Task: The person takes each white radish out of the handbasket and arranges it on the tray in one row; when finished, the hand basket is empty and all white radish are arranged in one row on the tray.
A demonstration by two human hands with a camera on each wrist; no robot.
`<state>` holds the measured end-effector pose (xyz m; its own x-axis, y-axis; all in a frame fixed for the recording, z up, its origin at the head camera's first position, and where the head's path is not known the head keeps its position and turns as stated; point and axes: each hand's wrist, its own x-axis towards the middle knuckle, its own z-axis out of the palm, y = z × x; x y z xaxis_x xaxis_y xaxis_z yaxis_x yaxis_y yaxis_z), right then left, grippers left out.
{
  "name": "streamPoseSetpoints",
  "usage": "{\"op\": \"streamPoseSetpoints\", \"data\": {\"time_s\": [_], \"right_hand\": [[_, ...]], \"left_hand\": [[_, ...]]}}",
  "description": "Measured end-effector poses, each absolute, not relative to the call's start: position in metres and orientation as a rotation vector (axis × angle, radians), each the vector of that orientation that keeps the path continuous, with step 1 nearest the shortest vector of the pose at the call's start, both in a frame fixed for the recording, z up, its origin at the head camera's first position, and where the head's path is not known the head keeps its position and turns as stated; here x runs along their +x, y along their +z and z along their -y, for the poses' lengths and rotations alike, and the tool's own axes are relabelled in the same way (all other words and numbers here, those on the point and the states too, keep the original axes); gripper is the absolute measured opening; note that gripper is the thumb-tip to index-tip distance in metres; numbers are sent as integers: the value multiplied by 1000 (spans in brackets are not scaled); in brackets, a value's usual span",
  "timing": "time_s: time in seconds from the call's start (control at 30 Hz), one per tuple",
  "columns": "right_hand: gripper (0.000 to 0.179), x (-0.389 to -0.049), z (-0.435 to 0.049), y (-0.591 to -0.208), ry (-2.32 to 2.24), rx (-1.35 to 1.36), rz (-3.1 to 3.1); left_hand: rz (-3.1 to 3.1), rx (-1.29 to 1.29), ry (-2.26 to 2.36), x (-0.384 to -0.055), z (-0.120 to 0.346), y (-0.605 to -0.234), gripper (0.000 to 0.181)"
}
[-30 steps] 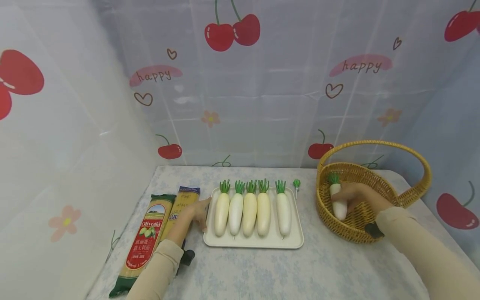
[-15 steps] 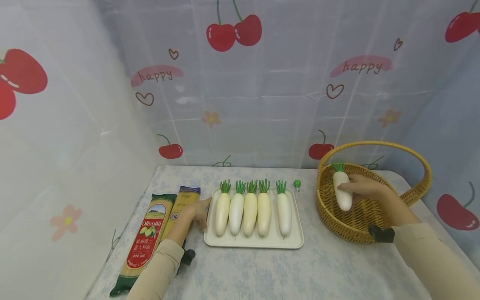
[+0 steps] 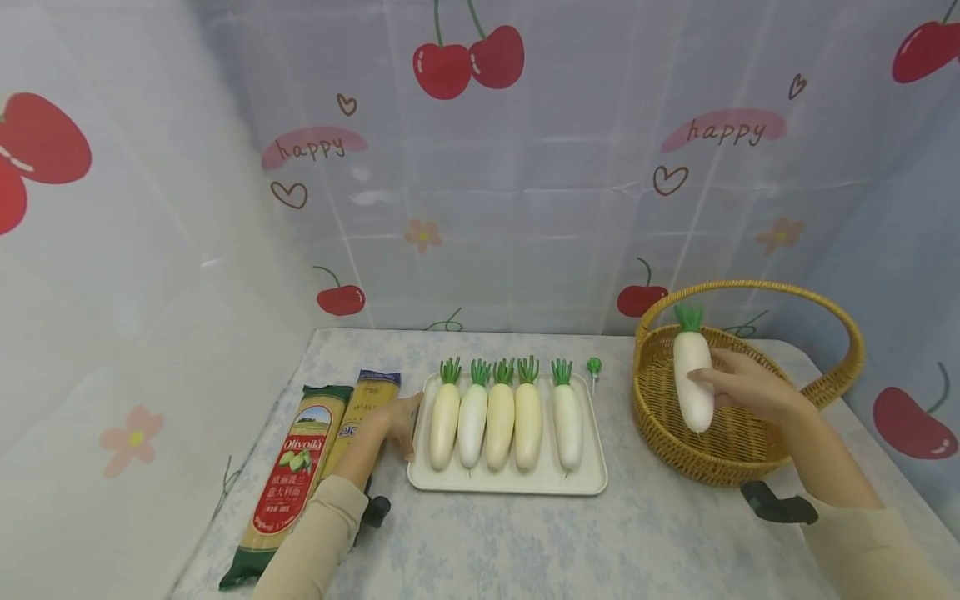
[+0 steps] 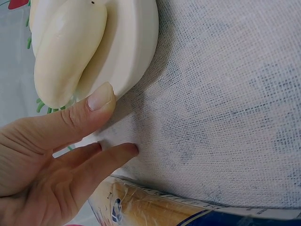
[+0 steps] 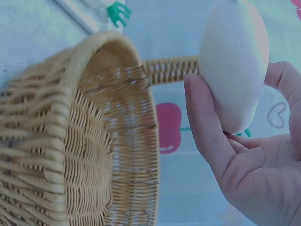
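My right hand (image 3: 750, 385) grips a white radish (image 3: 692, 379) with green leaf stubs, thumb on one side and fingers on the other. That radish hangs leaf end up over the wicker basket (image 3: 716, 471); in the right wrist view the radish (image 5: 234, 66) is apart from the basket wall (image 5: 33, 141). Several more white and cream radishes (image 3: 528, 425) lie side by side on a white tray (image 3: 510, 483), with a gap before the rightmost. Beside the tray's left edge rests my left hand (image 3: 401, 423). Its thumb (image 4: 101, 99) lies against the tray rim, fingers loosely extended.
Two pasta packs, one with a red label (image 3: 292, 483) and one yellow (image 3: 367, 404), lie left of the tray, partly under the left arm. A small green-topped pick (image 3: 594, 371) lies between tray and basket. The basket's tall handle (image 3: 750, 286) arches over it.
My right hand has lifted the radish up from inside the basket and shifted slightly right with it. The left hand and the radishes on the tray stay put.
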<state>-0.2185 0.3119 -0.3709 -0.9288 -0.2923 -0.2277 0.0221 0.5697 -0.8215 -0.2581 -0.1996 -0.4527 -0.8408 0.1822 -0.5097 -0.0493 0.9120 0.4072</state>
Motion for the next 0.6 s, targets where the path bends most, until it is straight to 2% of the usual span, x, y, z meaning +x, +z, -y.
{"op": "streamPoseSetpoints", "data": {"time_s": [0.6], "right_hand": [[79, -178, -290, -365, -1449, -206, -2520]], "left_hand": [[-2507, 88, 581, -260, 200, -456, 118]]}}
